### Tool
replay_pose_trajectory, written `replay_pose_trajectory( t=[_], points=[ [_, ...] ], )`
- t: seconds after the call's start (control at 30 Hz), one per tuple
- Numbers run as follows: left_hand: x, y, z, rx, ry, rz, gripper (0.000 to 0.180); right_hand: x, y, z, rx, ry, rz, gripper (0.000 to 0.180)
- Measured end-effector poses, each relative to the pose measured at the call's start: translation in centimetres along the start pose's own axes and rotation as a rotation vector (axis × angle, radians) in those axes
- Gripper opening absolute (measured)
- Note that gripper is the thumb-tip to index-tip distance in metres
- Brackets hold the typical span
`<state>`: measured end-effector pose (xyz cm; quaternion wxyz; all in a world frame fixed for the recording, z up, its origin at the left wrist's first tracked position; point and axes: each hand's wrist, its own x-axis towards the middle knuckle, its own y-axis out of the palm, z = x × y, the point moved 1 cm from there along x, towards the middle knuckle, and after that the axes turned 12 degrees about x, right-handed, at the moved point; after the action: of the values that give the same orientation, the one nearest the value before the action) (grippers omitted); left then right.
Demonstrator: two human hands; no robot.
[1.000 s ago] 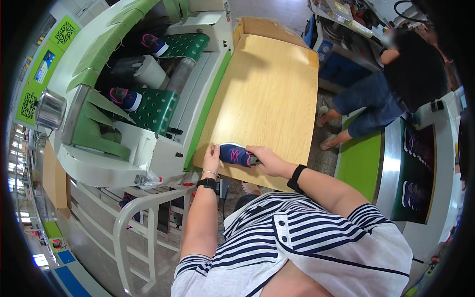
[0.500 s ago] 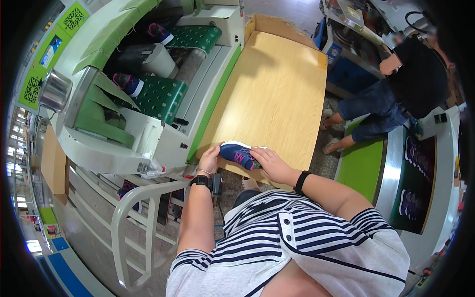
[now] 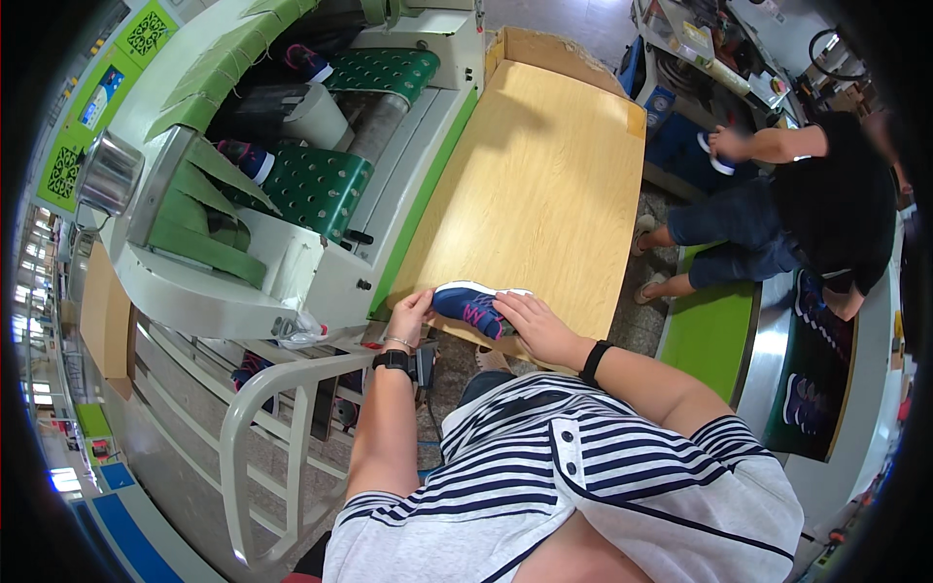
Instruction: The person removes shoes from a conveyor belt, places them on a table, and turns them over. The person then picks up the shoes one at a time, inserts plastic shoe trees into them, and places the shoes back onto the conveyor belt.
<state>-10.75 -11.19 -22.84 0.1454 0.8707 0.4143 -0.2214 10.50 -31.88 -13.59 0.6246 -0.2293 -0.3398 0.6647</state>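
A navy sneaker [image 3: 466, 307] with pink laces and a white sole is held on its side above the near end of a wooden tabletop [image 3: 530, 175]. My left hand [image 3: 408, 317] is closed on the toe end, thumb and fingers pinching its edge. My right hand [image 3: 537, 324] grips the heel end, its fingers lying over the sole edge and its thumb out of sight. To the left, two similar sneakers, a nearer sneaker [image 3: 247, 161] and a farther sneaker [image 3: 309, 64], sit on perforated green conveyor belts [image 3: 316, 189] inside a machine.
A white tubular rail [image 3: 233, 457] curves at my lower left. On the right, a co-worker [image 3: 836, 194] stands with a shoe [image 3: 719, 155] in one hand. Beside them, more sneakers [image 3: 803, 400] lie on a dark green belt. A metal cup [image 3: 109, 173] sits on the machine's left.
The sneaker and my hands stay in nearly the same place, the left fingers shifting slightly at the toe. The co-worker has turned, one hand holding out a shoe, the other reaching to the right-hand belt.
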Motion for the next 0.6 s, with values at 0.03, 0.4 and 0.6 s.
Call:
replay_pose_trajectory(
  t=[0.03, 0.4, 0.6],
  points=[
    [-0.1, 0.0, 0.0, 0.001, -0.002, -0.005, 0.027, 0.0, -0.1, 0.1, -0.011, 0.009, 0.004, 0.069],
    [-0.1, 1.3, -0.5, 0.151, -0.081, -0.130, 0.033, 1.9, 0.1, -0.5, 0.243, 0.128, -0.015, 0.067],
    [0.8, 3.7, -3.6, 0.267, 0.213, -0.243, 0.073, 6.8, 1.9, -1.5, 0.813, 0.337, -0.033, 0.055]
  ],
)
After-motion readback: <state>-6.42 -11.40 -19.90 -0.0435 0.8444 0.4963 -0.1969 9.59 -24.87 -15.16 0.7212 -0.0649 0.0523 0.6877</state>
